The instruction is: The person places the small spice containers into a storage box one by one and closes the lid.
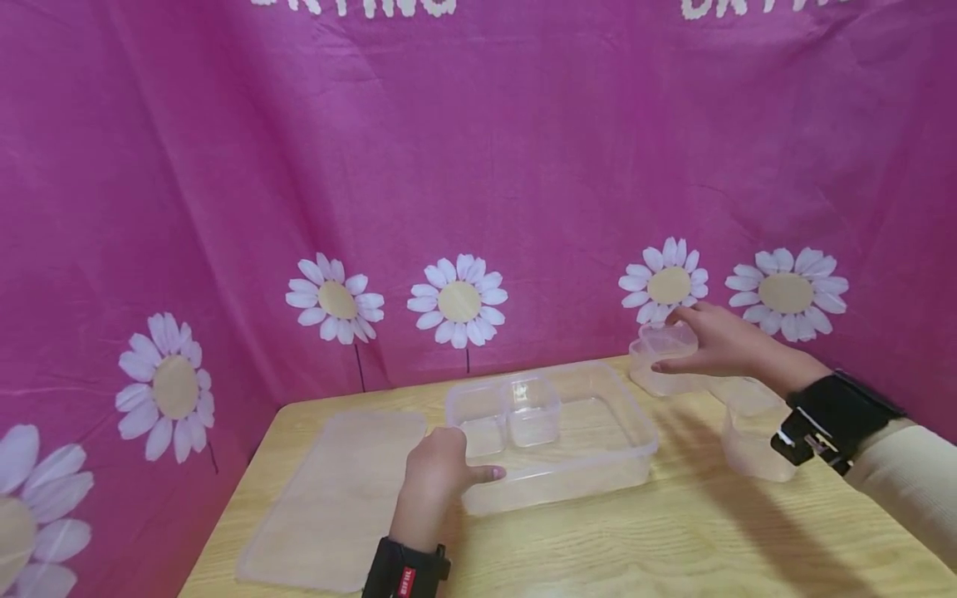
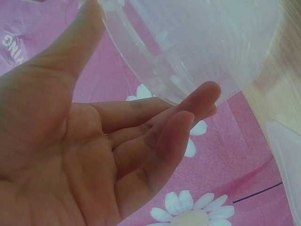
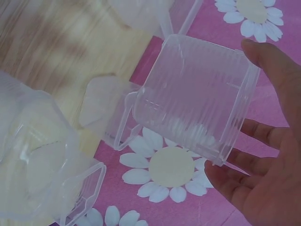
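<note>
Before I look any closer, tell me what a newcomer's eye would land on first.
Probably the vivid magenta cloth with its white daisies, filling the background behind the wooden table. Next, perhaps, the large clear box mid-table by the left hand, and the small clear container in the right hand toward the back right.

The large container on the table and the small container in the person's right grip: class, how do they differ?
Size: the large container is much bigger than the small container.
Shape: the large container is a long, low rectangle; the small container is compact.
Pose: the large container rests on the table, while the person's right grip holds the small container.
Shared: both are see-through.
</note>
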A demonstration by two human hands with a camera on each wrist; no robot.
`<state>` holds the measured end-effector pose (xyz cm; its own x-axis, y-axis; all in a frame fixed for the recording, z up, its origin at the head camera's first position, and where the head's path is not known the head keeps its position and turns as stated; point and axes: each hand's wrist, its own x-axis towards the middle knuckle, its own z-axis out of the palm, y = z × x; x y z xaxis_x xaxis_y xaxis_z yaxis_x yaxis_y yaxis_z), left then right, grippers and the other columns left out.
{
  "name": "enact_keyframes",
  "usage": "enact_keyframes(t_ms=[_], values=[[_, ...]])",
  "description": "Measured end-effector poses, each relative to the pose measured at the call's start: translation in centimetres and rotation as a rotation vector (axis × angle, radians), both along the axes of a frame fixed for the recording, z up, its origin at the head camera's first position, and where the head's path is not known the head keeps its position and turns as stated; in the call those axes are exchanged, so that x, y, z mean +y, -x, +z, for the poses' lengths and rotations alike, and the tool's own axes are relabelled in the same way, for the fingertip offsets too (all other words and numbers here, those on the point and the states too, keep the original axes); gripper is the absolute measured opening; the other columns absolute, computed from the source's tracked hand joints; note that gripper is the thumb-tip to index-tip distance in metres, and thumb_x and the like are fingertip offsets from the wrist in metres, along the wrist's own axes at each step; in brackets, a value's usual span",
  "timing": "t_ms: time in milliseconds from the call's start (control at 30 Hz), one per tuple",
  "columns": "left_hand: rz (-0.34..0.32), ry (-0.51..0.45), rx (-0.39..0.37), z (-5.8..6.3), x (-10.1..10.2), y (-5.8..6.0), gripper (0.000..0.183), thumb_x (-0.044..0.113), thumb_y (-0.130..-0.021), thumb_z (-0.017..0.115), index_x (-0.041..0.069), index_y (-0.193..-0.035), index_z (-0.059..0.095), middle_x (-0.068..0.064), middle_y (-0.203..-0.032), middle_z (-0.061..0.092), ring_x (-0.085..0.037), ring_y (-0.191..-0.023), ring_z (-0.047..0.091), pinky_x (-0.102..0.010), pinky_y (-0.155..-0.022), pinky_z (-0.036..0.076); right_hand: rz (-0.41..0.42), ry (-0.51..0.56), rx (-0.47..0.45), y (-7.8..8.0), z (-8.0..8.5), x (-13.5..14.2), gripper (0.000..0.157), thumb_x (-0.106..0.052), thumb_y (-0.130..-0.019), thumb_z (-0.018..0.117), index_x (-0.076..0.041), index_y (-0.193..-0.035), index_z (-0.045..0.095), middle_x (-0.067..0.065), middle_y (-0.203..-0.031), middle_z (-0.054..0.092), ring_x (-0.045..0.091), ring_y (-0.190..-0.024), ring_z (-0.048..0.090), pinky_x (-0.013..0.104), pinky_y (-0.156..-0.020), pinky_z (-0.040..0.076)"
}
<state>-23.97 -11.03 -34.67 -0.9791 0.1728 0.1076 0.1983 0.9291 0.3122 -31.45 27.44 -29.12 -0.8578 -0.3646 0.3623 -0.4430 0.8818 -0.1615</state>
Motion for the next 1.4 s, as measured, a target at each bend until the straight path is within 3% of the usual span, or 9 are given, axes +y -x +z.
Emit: enact_keyframes(t_ms=[500,1167,1400], values=[[-0.008,-0.017,-0.001,-0.1,-0.1,-0.1,0.054,0.05,-0.061,0.078,0.0,-0.074,0.06,-0.008,-0.068,0.058,-0.019,-0.061,0.05,-0.038,-0.051,0.044,-0.001,0.001,-0.017,0.3,0.2,-2.0,0.076,-0.063,-0.064,0.07,-0.003,-0.11,0.059,0.03,-0.11,0.058,0.037,-0.093,0.057,0.056,-0.073,0.052],[-0.001,0.017,0.002,0.1,-0.2,0.0,0.057,0.053,-0.061,0.077,-0.001,-0.077,0.063,-0.01,-0.072,0.063,-0.019,-0.063,0.054,-0.04,-0.053,0.049,0.058,0.015,0.024,1.0,0.5,-5.3,0.073,-0.057,-0.064,0.074,-0.004,-0.11,0.058,0.021,-0.107,0.063,0.028,-0.085,0.06,0.047,-0.07,0.053],[-0.002,0.003,-0.018,0.0,-0.2,0.0,0.055,0.052,-0.062,0.077,0.001,-0.074,0.06,-0.007,-0.069,0.059,-0.019,-0.062,0.052,-0.039,-0.054,0.048,0.062,0.009,-0.009,1.4,0.1,-6.5,0.071,-0.059,-0.064,0.073,-0.006,-0.109,0.058,0.018,-0.101,0.064,0.026,-0.083,0.057,0.045,-0.068,0.053]])
